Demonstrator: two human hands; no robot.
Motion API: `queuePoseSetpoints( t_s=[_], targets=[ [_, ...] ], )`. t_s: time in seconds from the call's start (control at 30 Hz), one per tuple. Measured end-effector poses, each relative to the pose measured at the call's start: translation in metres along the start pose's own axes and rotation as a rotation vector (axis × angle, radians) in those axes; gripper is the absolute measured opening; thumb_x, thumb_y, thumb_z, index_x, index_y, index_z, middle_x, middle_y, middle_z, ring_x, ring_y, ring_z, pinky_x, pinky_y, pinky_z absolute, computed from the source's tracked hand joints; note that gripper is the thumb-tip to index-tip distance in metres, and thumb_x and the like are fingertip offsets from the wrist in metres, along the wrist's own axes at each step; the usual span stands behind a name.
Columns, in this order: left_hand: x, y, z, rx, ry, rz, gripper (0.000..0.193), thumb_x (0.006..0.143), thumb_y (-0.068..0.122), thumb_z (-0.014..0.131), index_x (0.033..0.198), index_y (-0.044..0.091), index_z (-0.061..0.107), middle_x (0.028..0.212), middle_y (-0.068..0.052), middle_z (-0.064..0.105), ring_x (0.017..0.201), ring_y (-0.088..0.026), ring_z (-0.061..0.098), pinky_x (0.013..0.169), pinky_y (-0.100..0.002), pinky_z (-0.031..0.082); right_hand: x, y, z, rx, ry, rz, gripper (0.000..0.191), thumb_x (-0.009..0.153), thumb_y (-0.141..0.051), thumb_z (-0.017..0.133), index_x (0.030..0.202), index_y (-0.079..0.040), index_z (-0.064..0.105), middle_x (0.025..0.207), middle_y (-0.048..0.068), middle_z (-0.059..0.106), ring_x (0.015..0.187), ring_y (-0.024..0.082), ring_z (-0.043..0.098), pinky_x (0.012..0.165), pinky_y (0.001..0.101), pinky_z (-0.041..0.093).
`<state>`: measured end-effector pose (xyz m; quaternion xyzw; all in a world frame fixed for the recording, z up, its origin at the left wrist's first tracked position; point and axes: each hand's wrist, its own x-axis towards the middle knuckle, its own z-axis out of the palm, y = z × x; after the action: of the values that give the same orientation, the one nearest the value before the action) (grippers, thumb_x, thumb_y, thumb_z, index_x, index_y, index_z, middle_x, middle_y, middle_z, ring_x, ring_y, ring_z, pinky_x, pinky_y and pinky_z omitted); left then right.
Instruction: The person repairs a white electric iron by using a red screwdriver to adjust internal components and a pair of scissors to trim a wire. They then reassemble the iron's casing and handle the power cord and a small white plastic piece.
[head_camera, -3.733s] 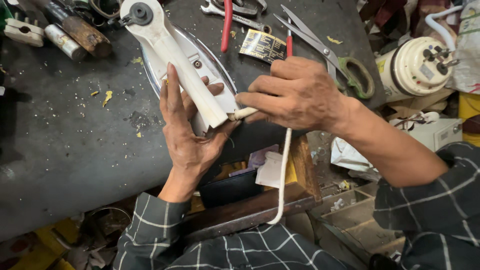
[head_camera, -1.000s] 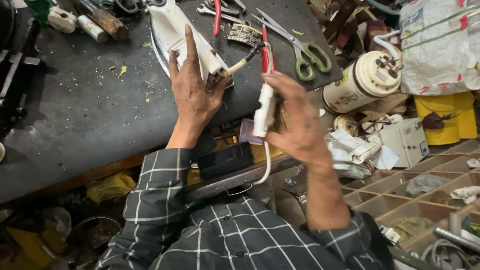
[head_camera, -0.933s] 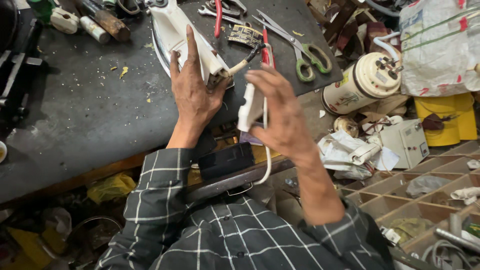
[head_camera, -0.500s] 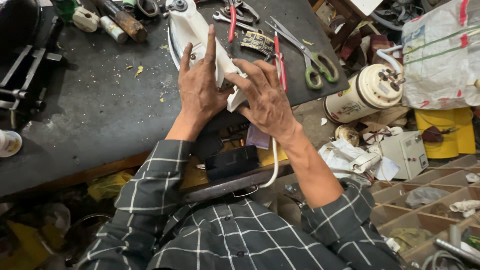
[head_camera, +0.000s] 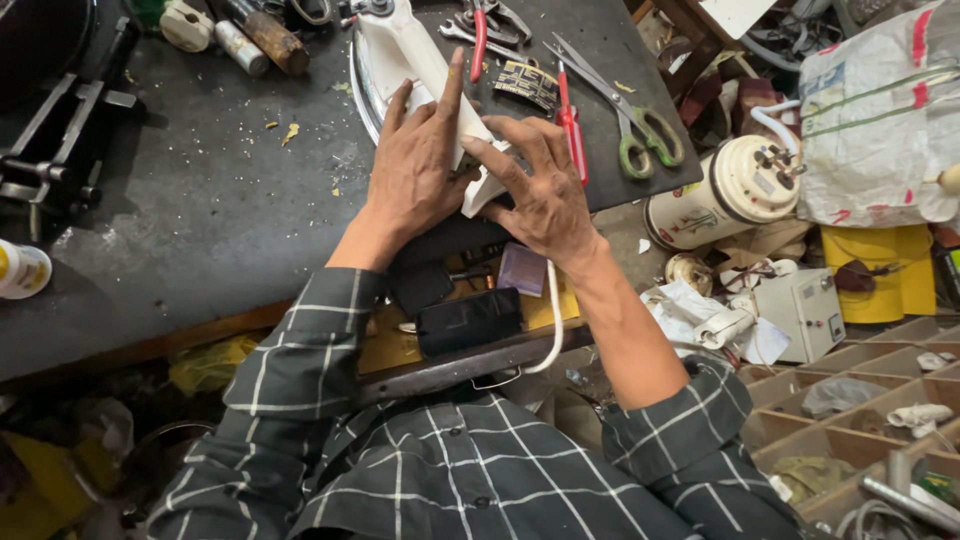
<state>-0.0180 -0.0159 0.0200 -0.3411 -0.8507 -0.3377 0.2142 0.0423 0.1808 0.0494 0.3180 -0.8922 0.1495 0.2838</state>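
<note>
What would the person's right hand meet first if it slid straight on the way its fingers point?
Probably the white iron handle: the right hand points up-left, fingertips already at its rear end beside the left hand. Depth is unclear.

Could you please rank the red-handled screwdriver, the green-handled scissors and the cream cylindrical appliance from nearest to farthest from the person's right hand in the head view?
From the right hand:
1. Red-handled screwdriver, just beyond the fingertips on the dark bench.
2. Green-handled scissors, farther right near the bench edge.
3. Cream cylindrical appliance, off the bench to the right, farthest.
</note>
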Motion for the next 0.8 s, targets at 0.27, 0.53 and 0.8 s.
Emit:
queuePoseSetpoints(
  t_s=[0.27, 0.53, 0.8],
  targets=[
    [0.003, -0.010, -0.009, -0.101, -0.007, 0.145, 0.118, 0.083, 0.023, 0.082, 0.167, 0.007, 0.001, 0.124, -0.012, 0.072, 0.117, -0.032, 0.064, 0.126, -0.054, 0.022, 0.000, 0.001, 0.002, 0.005, 0.024, -0.015, 0.095, 0.075, -0.018, 0.096, 0.155, -0.026, 0.045, 0.146, 0.006, 0.050, 0.130, 0.033, 0.049, 0.113, 0.0443, 0.045],
    [0.009, -0.022, -0.026, -0.041, -0.264, 0.138, 0.116, 0.084, 0.035, 0.076, 0.166, 0.005, 0.000, 0.117, -0.020, 0.070, 0.119, -0.038, 0.063, 0.128, -0.057, 0.021, 0.000, 0.004, 0.003, 0.000, 0.019, -0.030, 0.093, 0.079, -0.019, 0.096, 0.156, -0.025, 0.045, 0.147, 0.006, 0.050, 0.130, 0.032, 0.049, 0.113, 0.0434, 0.045],
    [-0.004, -0.021, -0.030, -0.062, -0.138, 0.220, 0.121, 0.088, 0.057, 0.075, 0.166, 0.002, 0.000, 0.133, -0.024, 0.065, 0.136, -0.040, 0.057, 0.128, -0.057, 0.018, 0.001, 0.002, 0.005, -0.067, -0.017, -0.025, 0.094, 0.076, -0.019, 0.094, 0.158, -0.026, 0.048, 0.151, 0.005, 0.050, 0.129, 0.031, 0.050, 0.114, 0.0418, 0.046]
  ],
)
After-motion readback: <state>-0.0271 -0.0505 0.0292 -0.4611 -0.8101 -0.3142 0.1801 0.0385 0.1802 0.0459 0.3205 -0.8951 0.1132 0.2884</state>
